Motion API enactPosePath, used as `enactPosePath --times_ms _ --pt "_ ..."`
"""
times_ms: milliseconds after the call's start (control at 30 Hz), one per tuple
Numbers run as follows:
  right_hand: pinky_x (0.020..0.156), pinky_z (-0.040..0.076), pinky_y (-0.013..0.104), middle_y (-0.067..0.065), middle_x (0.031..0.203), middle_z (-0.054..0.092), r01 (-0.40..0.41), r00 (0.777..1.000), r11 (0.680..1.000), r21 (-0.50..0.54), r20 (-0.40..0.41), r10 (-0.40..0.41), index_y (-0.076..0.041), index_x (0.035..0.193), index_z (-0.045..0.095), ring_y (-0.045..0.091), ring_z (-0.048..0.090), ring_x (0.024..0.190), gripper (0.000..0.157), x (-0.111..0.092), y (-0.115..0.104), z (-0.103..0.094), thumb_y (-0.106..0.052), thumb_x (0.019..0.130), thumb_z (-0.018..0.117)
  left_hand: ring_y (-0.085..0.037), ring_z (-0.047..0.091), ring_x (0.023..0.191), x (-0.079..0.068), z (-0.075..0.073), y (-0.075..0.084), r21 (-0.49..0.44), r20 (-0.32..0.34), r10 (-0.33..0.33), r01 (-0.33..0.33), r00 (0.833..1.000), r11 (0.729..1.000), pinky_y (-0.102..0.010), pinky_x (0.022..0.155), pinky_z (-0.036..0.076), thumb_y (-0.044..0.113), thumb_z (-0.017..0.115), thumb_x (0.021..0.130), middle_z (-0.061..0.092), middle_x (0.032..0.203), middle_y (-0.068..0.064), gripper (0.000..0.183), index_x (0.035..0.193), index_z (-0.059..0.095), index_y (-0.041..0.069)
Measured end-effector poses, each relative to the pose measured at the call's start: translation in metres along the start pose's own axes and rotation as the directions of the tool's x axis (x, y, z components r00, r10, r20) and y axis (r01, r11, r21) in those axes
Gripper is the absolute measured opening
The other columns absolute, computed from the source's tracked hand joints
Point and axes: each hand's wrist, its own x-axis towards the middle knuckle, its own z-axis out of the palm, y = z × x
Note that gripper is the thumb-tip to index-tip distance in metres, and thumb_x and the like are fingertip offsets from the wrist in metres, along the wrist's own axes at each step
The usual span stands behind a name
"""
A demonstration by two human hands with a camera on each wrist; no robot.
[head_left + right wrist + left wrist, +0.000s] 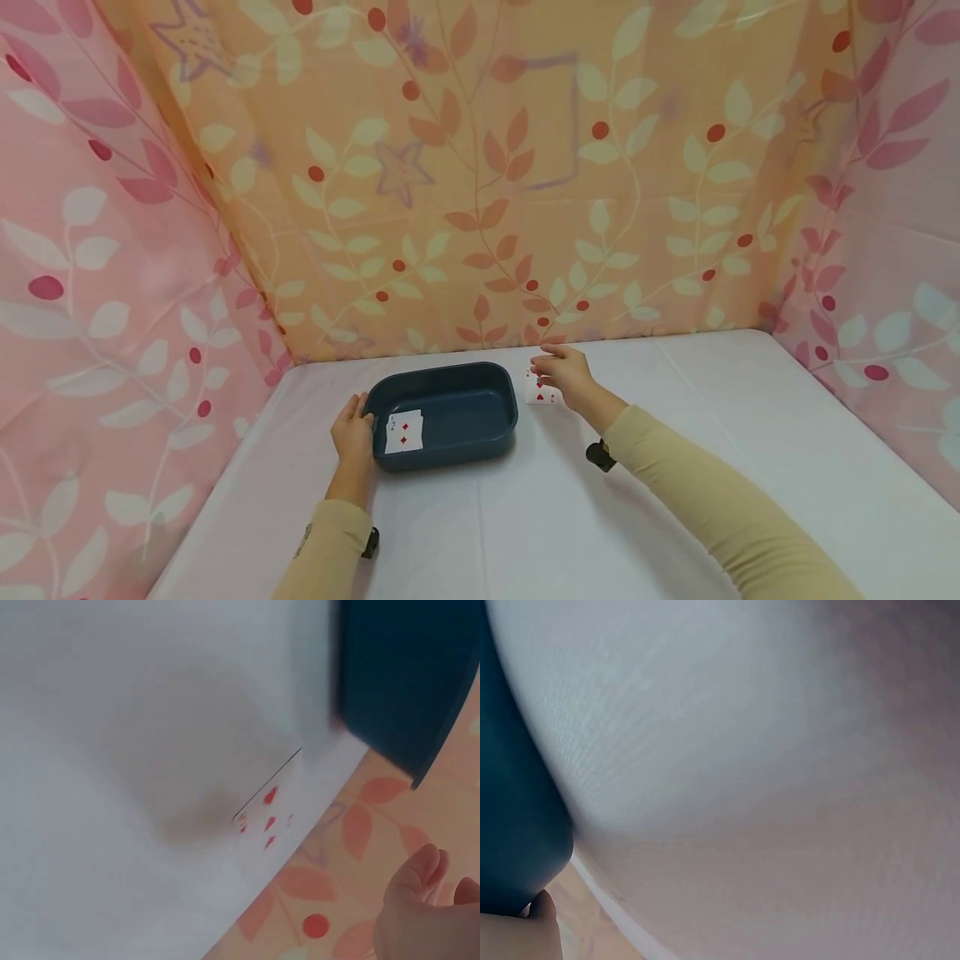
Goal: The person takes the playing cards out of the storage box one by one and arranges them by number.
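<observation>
A dark blue plastic tub [450, 457] stands on the white-covered table. My left hand [352, 431] grips its left end, with the thumb at the rim and the other fingers along the outside. Inside the tub, at its left, lie overlapping playing cards [404, 433]; the top one shows red diamonds. Right of the tub, a playing card [268, 819] with red hearts lies face up on the table. Above this card hovers my right hand [572, 382], its fingers loosely bent and apart from the card in the right wrist view. Nothing shows between those fingers.
The white tablecloth [675, 467] covers the whole tabletop. A patterned orange curtain [480, 208] hangs along the back edge, and pink patterned curtains [90, 333] flank both sides. Each wrist wears a small black device [600, 456].
</observation>
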Motion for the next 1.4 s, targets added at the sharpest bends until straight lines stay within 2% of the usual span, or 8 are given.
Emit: enactPosePath --times_ms 33,133,267,500,667,900,1167,1400 --pt "0.088 0.054 0.035 0.028 0.123 0.06 0.002 1.0 1.0 0.012 0.007 -0.003 0.006 0.141 0.044 0.015 0.066 0.082 0.049 -0.002 -0.001 0.003 -0.002 0.095 0.059 -0.021 0.025 0.143 0.0 0.0 0.0 0.0 0.0 0.0 0.0 1.0 1.0 -0.034 0.115 0.022 -0.011 0.036 0.098 0.033 0.153 -0.014 0.056 0.152 0.024 -0.001" --pt "0.085 0.056 0.033 0.028 0.121 0.061 0.011 0.999 0.999 0.039 0.03 -0.012 0.007 0.14 0.044 0.016 0.068 0.084 0.049 -0.007 -0.002 0.013 0.0 0.094 0.059 -0.021 0.025 0.143 -0.001 0.0 0.0 0.002 0.0 0.003 -0.003 1.0 1.0 -0.034 0.115 0.022 -0.011 0.036 0.098 0.033 0.153 -0.014 0.056 0.151 0.024 -0.002" --pt "0.087 0.055 0.036 0.026 0.117 0.063 0.013 0.998 0.998 0.067 0.057 -0.016 0.007 0.139 0.046 0.019 0.068 0.088 0.048 -0.013 -0.002 0.026 0.001 0.094 0.059 -0.021 0.025 0.143 0.0 0.0 0.0 0.001 0.001 0.007 -0.007 1.0 1.0 -0.034 0.115 0.022 -0.011 0.036 0.098 0.032 0.153 -0.014 0.056 0.151 0.024 -0.002" --pt "0.077 0.057 0.027 0.03 0.123 0.06 0.001 0.987 0.992 0.126 0.158 -0.021 0.007 0.14 0.044 0.011 0.066 0.079 0.047 -0.021 0.007 0.049 0.003 0.095 0.056 -0.022 0.025 0.143 0.0 0.0 0.0 -0.001 -0.004 0.013 -0.013 1.0 1.0 -0.034 0.116 0.02 -0.011 0.036 0.098 0.033 0.153 -0.014 0.056 0.151 0.024 -0.002" --pt "0.078 0.057 0.031 0.03 0.12 0.061 0.009 0.978 0.988 0.154 0.203 -0.04 0.011 0.14 0.041 0.011 0.066 0.078 0.047 -0.027 0.013 0.062 0.003 0.096 0.054 -0.021 0.026 0.142 0.001 0.0 -0.001 -0.007 -0.006 0.011 -0.011 1.0 1.0 -0.034 0.115 0.021 -0.012 0.036 0.097 0.033 0.152 -0.015 0.056 0.151 0.025 -0.002" --pt "0.079 0.057 0.034 0.027 0.114 0.065 0.004 0.975 0.985 0.17 0.218 -0.042 0.012 0.139 0.043 0.012 0.067 0.079 0.048 -0.031 0.022 0.077 0.004 0.094 0.056 -0.022 0.028 0.142 0.002 0.0 -0.001 -0.019 -0.002 0.02 -0.02 1.0 1.0 -0.033 0.115 0.022 -0.013 0.037 0.097 0.034 0.152 -0.015 0.056 0.151 0.026 -0.003" --pt "0.092 0.052 0.046 0.028 0.116 0.064 -0.013 0.954 0.992 0.122 0.299 -0.024 0.012 0.141 0.04 0.019 0.068 0.088 0.051 -0.035 0.034 0.096 0.003 0.093 0.057 -0.022 0.026 0.143 0.0 0.0 0.001 0.0 0.003 0.006 -0.006 1.0 1.0 -0.034 0.115 0.02 -0.012 0.035 0.098 0.032 0.153 -0.015 0.056 0.151 0.024 -0.002" --pt "0.09 0.053 0.045 0.027 0.116 0.064 -0.041 0.926 0.999 -0.006 0.376 0.041 0.007 0.143 0.039 0.029 0.068 0.097 0.056 -0.032 0.039 0.111 -0.001 0.092 0.062 -0.022 0.026 0.143 -0.001 0.0 0.002 0.002 0.001 -0.01 0.01 1.0 1.0 -0.034 0.115 0.02 -0.012 0.034 0.097 0.032 0.153 -0.014 0.057 0.152 0.024 -0.001"
